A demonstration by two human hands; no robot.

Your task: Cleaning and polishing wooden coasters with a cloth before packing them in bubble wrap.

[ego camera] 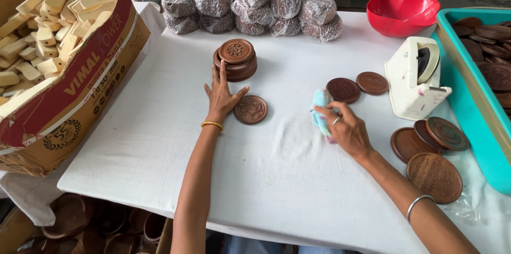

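Observation:
My left hand (pixel 222 96) lies flat on the white cloth, fingers spread, between a stack of carved round wooden discs (pixel 236 60) and a single carved disc (pixel 250 109) just right of my thumb. It holds nothing. My right hand (pixel 345 128) grips a light blue cloth (pixel 320 109) pressed to the table. Just beyond that cloth lie two dark wooden discs (pixel 343 90), side by side.
A cardboard box of pale wooden pieces (pixel 50 25) stands at left. Wrapped bundles (pixel 250 6) line the far edge. A red bowl (pixel 403 12), a white tape dispenser (pixel 415 78), several loose discs (pixel 434 174) and a teal tray of discs (pixel 468 110) are at right.

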